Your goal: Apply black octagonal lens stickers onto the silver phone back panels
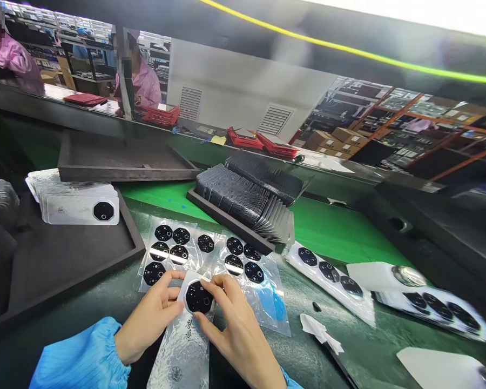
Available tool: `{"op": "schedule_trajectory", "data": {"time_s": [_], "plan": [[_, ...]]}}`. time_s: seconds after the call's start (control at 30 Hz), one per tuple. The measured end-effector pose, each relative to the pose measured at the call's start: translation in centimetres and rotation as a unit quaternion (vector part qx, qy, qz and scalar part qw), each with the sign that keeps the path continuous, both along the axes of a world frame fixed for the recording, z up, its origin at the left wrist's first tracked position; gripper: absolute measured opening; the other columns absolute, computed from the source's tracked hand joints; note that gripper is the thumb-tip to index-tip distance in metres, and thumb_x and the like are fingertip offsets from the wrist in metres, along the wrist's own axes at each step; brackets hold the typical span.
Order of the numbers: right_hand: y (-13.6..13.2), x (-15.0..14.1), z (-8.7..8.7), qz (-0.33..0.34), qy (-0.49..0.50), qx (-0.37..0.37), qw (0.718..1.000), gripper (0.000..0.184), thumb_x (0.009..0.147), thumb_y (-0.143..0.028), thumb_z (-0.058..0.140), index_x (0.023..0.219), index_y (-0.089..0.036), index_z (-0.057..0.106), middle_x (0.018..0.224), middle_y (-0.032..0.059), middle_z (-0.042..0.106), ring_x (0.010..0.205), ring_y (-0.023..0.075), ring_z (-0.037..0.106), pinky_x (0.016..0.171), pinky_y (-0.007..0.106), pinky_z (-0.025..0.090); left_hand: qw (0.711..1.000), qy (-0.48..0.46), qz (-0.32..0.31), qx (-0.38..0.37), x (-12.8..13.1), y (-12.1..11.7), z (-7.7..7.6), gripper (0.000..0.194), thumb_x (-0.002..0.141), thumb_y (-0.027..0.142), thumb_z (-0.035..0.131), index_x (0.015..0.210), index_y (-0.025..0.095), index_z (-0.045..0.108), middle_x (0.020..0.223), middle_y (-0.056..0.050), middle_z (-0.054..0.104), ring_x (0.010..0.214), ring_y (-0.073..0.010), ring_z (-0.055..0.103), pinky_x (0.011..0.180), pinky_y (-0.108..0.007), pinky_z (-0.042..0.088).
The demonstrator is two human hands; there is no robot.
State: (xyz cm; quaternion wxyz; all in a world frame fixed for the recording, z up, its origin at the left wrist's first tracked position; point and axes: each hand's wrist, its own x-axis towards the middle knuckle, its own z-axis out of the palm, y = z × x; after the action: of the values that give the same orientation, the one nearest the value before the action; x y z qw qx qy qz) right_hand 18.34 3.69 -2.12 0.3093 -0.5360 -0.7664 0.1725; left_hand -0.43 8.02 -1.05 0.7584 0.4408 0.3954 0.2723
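My left hand (156, 310) grips the left edge of a silvery, marbled phone back cover (180, 351) between thumb and fingers. At the top of this cover lies a black octagonal camera lens plate (199, 296) with small holes. The thumb and fingers of my right hand (237, 324) are closed around the plate's right side, touching its edge. Just beyond my hands, clear plastic sheets (216, 262) carry several similar black plates. Whether the plate is stuck to the cover I cannot tell.
A dark tray (76, 265) at left holds stacked silvery covers (79, 208). Another tray (230, 216) holds a standing row of dark panels (238, 194). Strips of lens plates (330, 278) lie at right, near a dark stick tool (334, 356) with white wrapping. Co-workers sit behind.
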Motion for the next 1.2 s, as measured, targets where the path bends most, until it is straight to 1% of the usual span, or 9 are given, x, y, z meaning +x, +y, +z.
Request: {"op": "schedule_trajectory", "data": {"time_s": [0.3, 0.4, 0.5, 0.63, 0.8, 0.87, 1.0, 1.1, 1.2], "plan": [[0.0, 0.0, 0.1, 0.002, -0.002, 0.005, 1.000, 0.047, 0.085, -0.011, 0.063, 0.128, -0.020, 0.046, 0.115, 0.0101, 0.048, 0.105, 0.0239, 0.055, 0.088, 0.041, 0.054, 1.000, 0.001, -0.005, 0.002, -0.1, 0.0, -0.1, 0.041, 0.088, 0.019, 0.055, 0.126, 0.024, 0.041, 0.097, -0.002, 0.070, 0.078, -0.0150, 0.062, 0.076, -0.031, 0.044], [0.0, -0.1, 0.1, 0.004, 0.001, 0.002, 1.000, 0.049, 0.085, -0.010, 0.064, 0.129, -0.020, 0.045, 0.114, 0.0099, 0.048, 0.104, 0.0236, 0.054, 0.087, 0.040, 0.054, 1.000, 0.002, -0.005, 0.005, 0.0, -0.1, 0.0, 0.041, 0.087, 0.019, 0.057, 0.125, 0.024, 0.042, 0.098, -0.002, 0.070, 0.082, -0.0154, 0.063, 0.076, -0.029, 0.045], [0.0, -0.2, 0.2, 0.005, 0.006, 0.005, 1.000, 0.050, 0.085, -0.010, 0.063, 0.130, -0.020, 0.044, 0.114, 0.0098, 0.047, 0.104, 0.0236, 0.054, 0.086, 0.040, 0.054, 1.000, 0.000, 0.001, 0.010, 0.2, -0.2, -0.1, 0.039, 0.088, 0.028, 0.063, 0.121, 0.023, 0.043, 0.099, -0.003, 0.069, 0.081, -0.0152, 0.063, 0.074, -0.028, 0.045], [-0.3, -0.5, 0.3, 0.006, 0.006, 0.009, 1.000, 0.051, 0.085, -0.009, 0.063, 0.132, -0.019, 0.044, 0.112, 0.0098, 0.048, 0.101, 0.0234, 0.055, 0.083, 0.040, 0.055, 1.000, -0.009, 0.022, 0.010, 0.4, -0.4, -0.6, 0.047, 0.086, 0.043, 0.067, 0.119, 0.022, 0.041, 0.096, -0.004, 0.069, 0.070, -0.0139, 0.062, 0.065, -0.026, 0.045], [-0.5, -0.9, 0.4, -0.006, -0.015, 0.038, 0.999, 0.052, 0.083, -0.008, 0.064, 0.131, -0.017, 0.045, 0.113, 0.0114, 0.049, 0.102, 0.0251, 0.055, 0.084, 0.042, 0.056, 0.998, 0.013, 0.033, 0.055, 0.5, -0.6, -1.4, 0.046, 0.089, 0.050, 0.062, 0.120, 0.021, 0.042, 0.083, 0.000, 0.068, 0.067, -0.0133, 0.058, 0.061, -0.024, 0.040], [-0.5, -1.0, 0.4, -0.011, -0.020, 0.044, 0.999, 0.050, 0.083, -0.010, 0.063, 0.130, -0.018, 0.046, 0.112, 0.0111, 0.050, 0.101, 0.0248, 0.057, 0.082, 0.042, 0.057, 0.996, 0.035, 0.034, 0.078, 0.5, -0.7, -1.5, 0.044, 0.092, 0.051, 0.058, 0.121, 0.021, 0.044, 0.078, 0.001, 0.067, 0.068, -0.0141, 0.057, 0.062, -0.025, 0.039], [-0.6, -1.0, 0.4, -0.019, -0.016, 0.042, 0.999, 0.048, 0.084, -0.012, 0.061, 0.129, -0.019, 0.047, 0.110, 0.0102, 0.052, 0.099, 0.0238, 0.058, 0.082, 0.040, 0.058, 0.989, 0.079, 0.042, 0.120, 0.3, -0.7, -1.6, 0.040, 0.094, 0.049, 0.054, 0.122, 0.021, 0.050, 0.071, 0.002, 0.064, 0.072, -0.0177, 0.060, 0.068, -0.028, 0.042], [-0.6, -0.9, 0.2, -0.022, -0.016, 0.034, 0.999, 0.050, 0.083, -0.011, 0.062, 0.130, -0.020, 0.047, 0.112, 0.0106, 0.052, 0.102, 0.0246, 0.057, 0.083, 0.041, 0.058, 0.988, 0.089, 0.042, 0.123, 0.2, -0.7, -1.6, 0.038, 0.094, 0.048, 0.053, 0.122, 0.022, 0.053, 0.072, 0.001, 0.065, 0.075, -0.0196, 0.062, 0.070, -0.029, 0.044], [-0.6, -0.8, 0.1, -0.019, -0.016, 0.026, 0.999, 0.051, 0.083, -0.011, 0.063, 0.131, -0.021, 0.046, 0.113, 0.0107, 0.051, 0.103, 0.0250, 0.056, 0.085, 0.042, 0.057, 0.991, 0.068, 0.037, 0.107, 0.2, -0.6, -1.6, 0.036, 0.095, 0.044, 0.054, 0.123, 0.022, 0.051, 0.081, -0.001, 0.069, 0.082, -0.0212, 0.065, 0.074, -0.030, 0.045]]}}
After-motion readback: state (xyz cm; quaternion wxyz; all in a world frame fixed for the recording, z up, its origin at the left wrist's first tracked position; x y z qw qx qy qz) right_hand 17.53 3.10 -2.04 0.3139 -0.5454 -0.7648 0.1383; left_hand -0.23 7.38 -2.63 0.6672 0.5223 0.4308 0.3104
